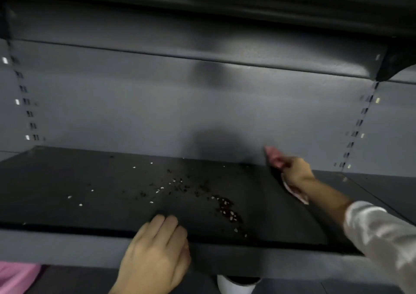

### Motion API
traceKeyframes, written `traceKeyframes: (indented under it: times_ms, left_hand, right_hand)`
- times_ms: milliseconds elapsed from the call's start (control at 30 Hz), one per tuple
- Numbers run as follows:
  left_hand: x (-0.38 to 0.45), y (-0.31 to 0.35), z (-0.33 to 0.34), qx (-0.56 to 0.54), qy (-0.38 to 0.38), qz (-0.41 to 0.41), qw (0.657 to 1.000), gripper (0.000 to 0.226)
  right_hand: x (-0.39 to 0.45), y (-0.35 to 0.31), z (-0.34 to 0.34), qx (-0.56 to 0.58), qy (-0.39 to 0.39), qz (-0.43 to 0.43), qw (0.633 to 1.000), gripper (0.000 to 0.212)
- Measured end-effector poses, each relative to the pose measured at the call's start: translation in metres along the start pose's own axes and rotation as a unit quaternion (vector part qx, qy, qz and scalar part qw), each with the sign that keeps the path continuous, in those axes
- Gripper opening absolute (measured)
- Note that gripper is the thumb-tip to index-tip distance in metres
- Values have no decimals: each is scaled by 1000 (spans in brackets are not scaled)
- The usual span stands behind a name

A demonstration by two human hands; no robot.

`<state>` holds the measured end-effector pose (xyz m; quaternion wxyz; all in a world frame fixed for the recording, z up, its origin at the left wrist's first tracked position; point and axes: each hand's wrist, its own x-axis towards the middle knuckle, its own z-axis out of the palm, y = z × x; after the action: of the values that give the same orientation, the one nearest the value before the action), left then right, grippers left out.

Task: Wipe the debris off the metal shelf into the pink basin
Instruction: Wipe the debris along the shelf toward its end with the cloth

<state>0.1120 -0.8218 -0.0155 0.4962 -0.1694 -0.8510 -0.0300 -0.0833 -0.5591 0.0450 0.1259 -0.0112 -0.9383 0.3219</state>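
Observation:
The dark metal shelf (90,208) spans the view, strewn with debris (227,208): dark crumbs and small white flecks, thickest right of centre near the front. My right hand (297,174) is at the back right of the shelf, shut on a pink cloth (275,158) that touches the back wall; more cloth hangs below the wrist. My left hand (157,255) rests on the shelf's front lip, fingers curled over the edge, holding nothing I can see. A corner of the pink basin (15,275) shows at the bottom left, below the shelf.
A grey back panel (135,113) with slotted uprights at both sides closes the shelf. Another shelf (202,52) hangs overhead. A white rounded object (236,284) sits below the front lip. The neighbouring shelf section (382,188) continues to the right.

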Motion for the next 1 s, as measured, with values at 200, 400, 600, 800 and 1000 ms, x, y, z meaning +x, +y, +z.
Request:
traceKeyframes:
  times_ms: [200, 400, 600, 800, 1000]
  left_hand:
    - [-3, 6, 7, 10, 12, -17, 1000, 24]
    - [-4, 5, 6, 16, 10, -3, 1000, 26]
    - [-2, -3, -3, 8, -20, 23, 999, 27]
    - [-9, -15, -9, -5, -17, -21, 1000, 30]
    - [-10, -12, -6, 6, -16, -28, 999, 28]
  right_hand:
    - [11, -30, 62, 55, -20, -93, 994, 26]
    - [-21, -95, 101, 49, -174, -240, 954, 40]
    - [-32, -80, 86, 43, -192, -269, 943, 52]
    - [2, -27, 45, 55, -68, -151, 985, 47]
    - [-28, -72, 80, 92, -139, -242, 956, 45]
